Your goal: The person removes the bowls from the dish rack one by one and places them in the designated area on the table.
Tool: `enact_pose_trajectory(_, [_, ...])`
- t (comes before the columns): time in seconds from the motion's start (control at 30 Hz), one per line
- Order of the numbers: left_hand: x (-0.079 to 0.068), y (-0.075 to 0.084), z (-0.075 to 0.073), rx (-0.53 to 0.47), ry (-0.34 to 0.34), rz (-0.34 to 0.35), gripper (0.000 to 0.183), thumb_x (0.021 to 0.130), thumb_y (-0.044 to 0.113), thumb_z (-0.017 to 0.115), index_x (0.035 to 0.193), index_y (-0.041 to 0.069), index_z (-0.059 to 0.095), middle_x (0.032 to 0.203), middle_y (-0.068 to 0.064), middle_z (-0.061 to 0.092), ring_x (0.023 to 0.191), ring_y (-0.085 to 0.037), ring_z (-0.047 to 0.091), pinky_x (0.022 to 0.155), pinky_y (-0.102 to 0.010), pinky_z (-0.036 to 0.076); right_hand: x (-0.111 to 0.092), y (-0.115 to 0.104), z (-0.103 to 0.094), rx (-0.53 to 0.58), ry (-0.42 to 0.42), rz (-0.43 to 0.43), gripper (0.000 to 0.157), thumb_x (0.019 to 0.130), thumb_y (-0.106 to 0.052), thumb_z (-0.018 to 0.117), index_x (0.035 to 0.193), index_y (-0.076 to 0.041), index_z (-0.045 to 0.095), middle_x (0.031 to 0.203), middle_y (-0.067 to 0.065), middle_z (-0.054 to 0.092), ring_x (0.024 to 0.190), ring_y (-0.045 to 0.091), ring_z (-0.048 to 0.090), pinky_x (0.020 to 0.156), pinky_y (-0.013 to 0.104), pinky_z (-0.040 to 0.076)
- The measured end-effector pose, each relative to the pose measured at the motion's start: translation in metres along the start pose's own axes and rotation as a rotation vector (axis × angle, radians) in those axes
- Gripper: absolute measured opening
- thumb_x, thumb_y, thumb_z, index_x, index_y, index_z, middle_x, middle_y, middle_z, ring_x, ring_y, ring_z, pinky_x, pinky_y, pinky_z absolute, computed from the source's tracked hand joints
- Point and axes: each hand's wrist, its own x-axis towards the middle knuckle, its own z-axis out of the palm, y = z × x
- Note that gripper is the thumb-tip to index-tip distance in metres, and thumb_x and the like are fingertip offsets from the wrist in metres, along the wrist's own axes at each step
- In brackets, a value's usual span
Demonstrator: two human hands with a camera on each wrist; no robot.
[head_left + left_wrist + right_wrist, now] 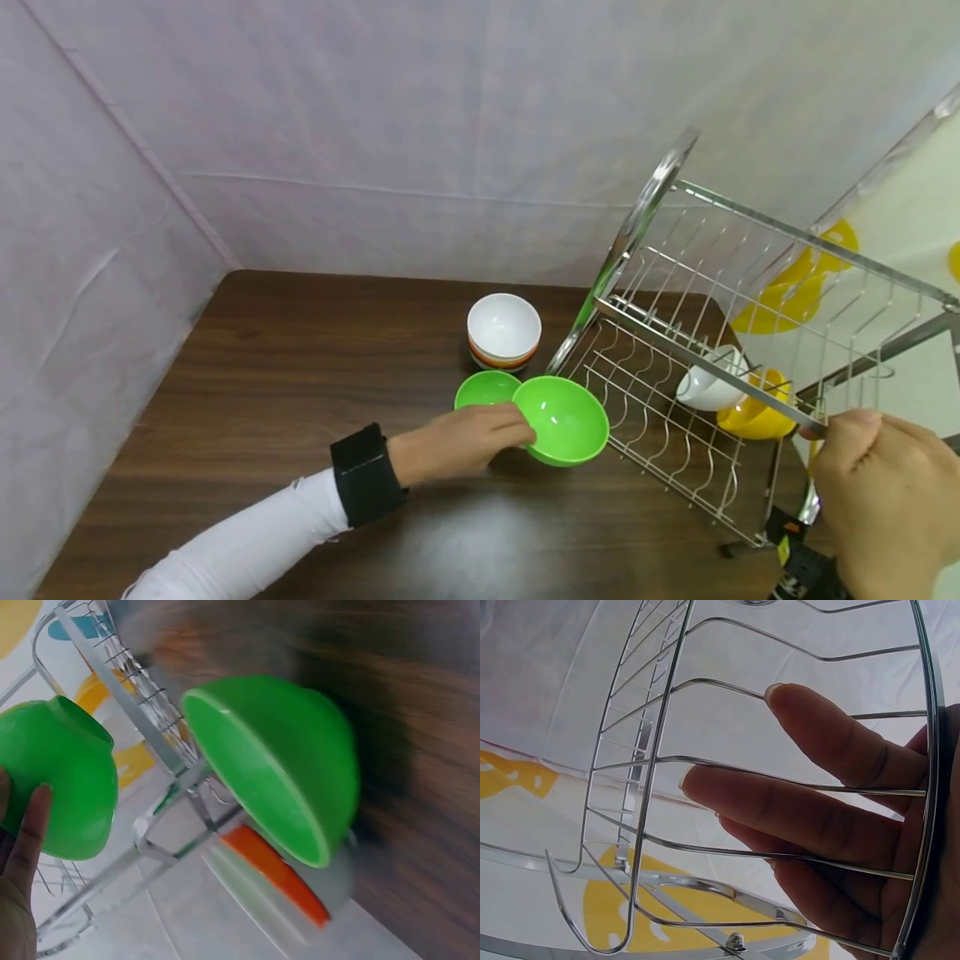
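Note:
My left hand [468,437] pinches the rim of a green bowl [570,421], held above the table beside the dish rack. The left wrist view shows the fingers against this bowl's [71,780] outer side. A second green bowl [486,387] stands on the table just behind the hand, partly hidden by it. My right hand [888,487] grips the front rail of the metal dish rack's [705,358] upper tier near its right end. From the right wrist view, its fingers [795,806] reach in under the tier's wires.
A stack of bowls, white on top [504,325] with an orange one below, stands left of the rack. On the lower tier, a white bowl [708,383] and a yellow bowl [757,408] lean at the right end. A fabric wall [420,150] rises behind the brown table [285,358].

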Motion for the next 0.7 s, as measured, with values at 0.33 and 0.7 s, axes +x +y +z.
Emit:
enact_pose_trajectory(0.33, [-0.033,-0.008,-0.009,0.036,0.031,0.054,0.049,0.065,-0.023,0.054,0.105,0.005,0.061,0.102,-0.001,0.059,0.097,-0.012,0.056,0.091,-0.016,0.043,0.001,-0.001,-0.001,-0.009,-0.019,0.054,0.053,0.092,-0.017,0.037,0.04,-0.006,0.043,0.063,0.023,0.056,0.052,0.043,0.048,0.038,0.029,0.016])
enact_pose_trajectory(0.7, [-0.057,-0.019,-0.001,0.1,0.009,-0.001,0.046,0.065,-0.022,0.053,0.1,0.006,0.063,0.099,-0.002,0.061,0.097,-0.014,0.058,0.09,-0.019,0.046,0.001,-0.001,-0.002,-0.031,-0.041,0.04,0.055,0.093,-0.017,0.034,0.038,-0.012,0.034,0.065,0.025,0.055,0.054,0.042,0.048,0.039,0.031,0.016])
